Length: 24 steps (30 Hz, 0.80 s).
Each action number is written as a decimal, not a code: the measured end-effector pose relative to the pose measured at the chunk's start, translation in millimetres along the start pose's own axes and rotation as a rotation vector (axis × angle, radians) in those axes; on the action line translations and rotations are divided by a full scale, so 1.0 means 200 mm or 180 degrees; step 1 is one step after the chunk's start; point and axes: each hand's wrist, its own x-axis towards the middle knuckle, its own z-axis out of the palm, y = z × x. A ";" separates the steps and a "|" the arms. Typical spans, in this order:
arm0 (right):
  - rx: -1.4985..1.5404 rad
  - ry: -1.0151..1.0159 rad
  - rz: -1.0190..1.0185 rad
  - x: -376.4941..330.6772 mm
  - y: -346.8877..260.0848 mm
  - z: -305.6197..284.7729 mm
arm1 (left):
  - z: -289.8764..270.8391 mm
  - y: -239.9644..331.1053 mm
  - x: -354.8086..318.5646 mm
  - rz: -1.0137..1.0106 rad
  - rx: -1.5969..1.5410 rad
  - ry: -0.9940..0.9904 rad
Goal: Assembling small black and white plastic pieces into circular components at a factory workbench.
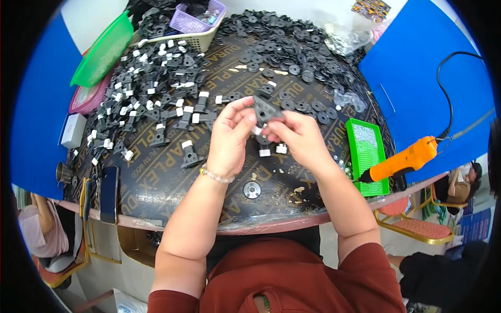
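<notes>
From my end I see the left hand point(229, 130) and the right hand point(300, 133) raised over the middle of the table point(151, 195). Between them is a dark triangular part point(267, 108) with holes; thumb and fingers of each hand are pinched closed on it, the left at its left edge, the right at its near right.

To the right I have a green tray point(386, 146), small shiny pieces filling its far section, an orange power screwdriver point(404, 159) reaching over its near one. Far left, a cream basket point(201, 41) has a purple basket point(185, 22) at its top, with small mixed bits inside. A green basket point(99, 57) leans above a pink basket point(86, 103) (I can't make out what either holds). Nearer on the left are a white box point(73, 130) and a metal cup point(63, 172).

As for writing, big tan capitals repeat slantwise across the dark tabletop, partly covered by heaped black parts point(282, 39); the white box's reddish marking is too small for me to read.
</notes>
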 end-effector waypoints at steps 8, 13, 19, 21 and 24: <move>-0.3073 0.0941 -0.0970 -0.36 0.16 -0.31 | 0.13 -0.10 -0.11 -0.0754 0.0493 -0.0464; -0.4513 0.0962 -0.0022 -0.45 0.36 -0.46 | 0.07 -0.07 -0.06 -0.0969 -0.0113 -0.0272; -0.4653 0.0946 0.0287 -0.42 0.37 -0.52 | 0.04 -0.06 -0.04 -0.1052 -0.0336 -0.0044; -0.4403 0.1089 0.0179 -0.42 0.38 -0.54 | 0.04 -0.06 -0.04 -0.1064 -0.0305 -0.0067; -0.4380 0.1035 0.0107 -0.43 0.40 -0.57 | 0.04 -0.07 -0.04 -0.1089 -0.0240 -0.0149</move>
